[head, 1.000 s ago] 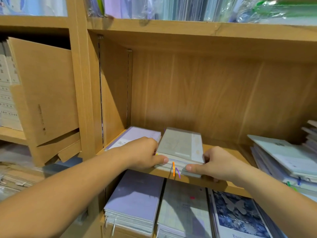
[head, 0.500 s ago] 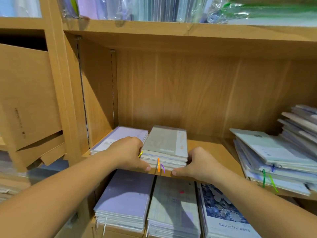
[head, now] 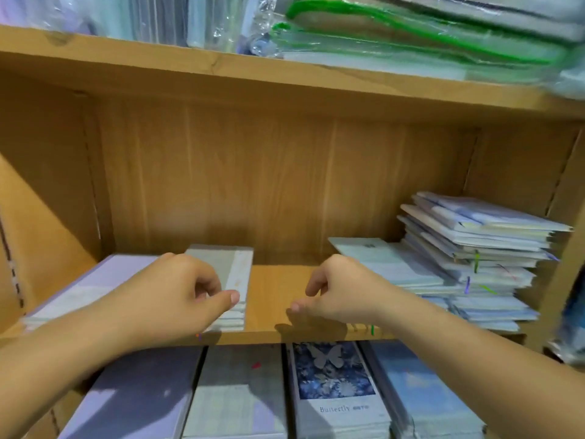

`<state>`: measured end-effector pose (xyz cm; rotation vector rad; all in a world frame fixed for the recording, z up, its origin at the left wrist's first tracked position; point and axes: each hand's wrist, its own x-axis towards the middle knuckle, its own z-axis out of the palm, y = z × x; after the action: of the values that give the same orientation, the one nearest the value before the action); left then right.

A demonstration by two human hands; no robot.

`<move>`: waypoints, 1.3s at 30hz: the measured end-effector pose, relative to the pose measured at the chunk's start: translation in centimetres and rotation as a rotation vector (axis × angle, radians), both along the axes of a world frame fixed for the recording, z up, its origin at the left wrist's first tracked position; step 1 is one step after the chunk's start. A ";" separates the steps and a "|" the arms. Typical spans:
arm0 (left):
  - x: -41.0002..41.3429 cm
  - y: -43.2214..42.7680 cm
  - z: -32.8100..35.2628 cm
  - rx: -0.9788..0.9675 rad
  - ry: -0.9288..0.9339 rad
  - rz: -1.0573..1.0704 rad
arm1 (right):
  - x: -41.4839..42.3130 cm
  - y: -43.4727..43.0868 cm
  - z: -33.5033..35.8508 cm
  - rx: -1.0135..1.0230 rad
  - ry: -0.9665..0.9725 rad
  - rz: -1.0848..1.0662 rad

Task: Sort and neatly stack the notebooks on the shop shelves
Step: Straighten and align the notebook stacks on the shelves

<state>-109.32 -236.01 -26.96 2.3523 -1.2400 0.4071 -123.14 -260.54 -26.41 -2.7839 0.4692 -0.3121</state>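
Observation:
A neat stack of grey notebooks (head: 235, 270) lies on the wooden shelf board (head: 275, 296), beside a lilac stack (head: 95, 280) at its left. My left hand (head: 177, 289) hovers over the front of the grey stack, fingers loosely curled and thumb out, holding nothing. My right hand (head: 342, 289) is off the stack, over the bare board to its right, with loosely curled, empty fingers. At the right end sits an untidy, skewed pile of pale blue notebooks (head: 474, 248), with a lower pale green pile (head: 380, 261) leaning against its left.
The shelf below holds a row of stacks: lilac (head: 136, 397), grey (head: 234, 397), a blue butterfly cover (head: 332, 381) and a sky-blue cover (head: 421, 394). Plastic-wrapped stock (head: 411, 36) fills the shelf above. Wooden uprights close both sides.
Both hands let go of the grey stack's front corners. My right hand moved right, away from it, and my view swung right toward the untidy pile.

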 end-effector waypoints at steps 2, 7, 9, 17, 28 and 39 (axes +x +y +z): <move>-2.5 -4.9 -0.1 -0.023 0.180 -0.133 | -2.6 -2.4 0.6 -0.012 -0.053 -0.039; -5.6 -17.4 -0.3 -0.026 0.494 -0.211 | -8.2 -8.2 0.2 -0.090 -0.269 -0.229; -6.6 -21.2 -0.8 -0.096 0.698 -0.205 | -9.7 -10.1 -0.6 -0.180 -0.252 -0.280; -8.0 -26.3 -1.4 -0.312 1.124 -0.115 | -11.9 -13.8 -3.0 -0.132 -0.283 -0.334; -3.5 -13.0 -2.2 -0.447 0.795 0.125 | -6.3 -4.2 -2.7 -0.167 -0.201 -0.042; -3.1 -6.4 -7.4 0.141 0.139 0.117 | -2.6 -1.6 -5.8 -0.127 0.056 -0.143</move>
<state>-112.46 -242.36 -34.32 2.5325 -1.1033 0.1939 -125.76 -262.10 -32.24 -2.8945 0.6865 -0.3066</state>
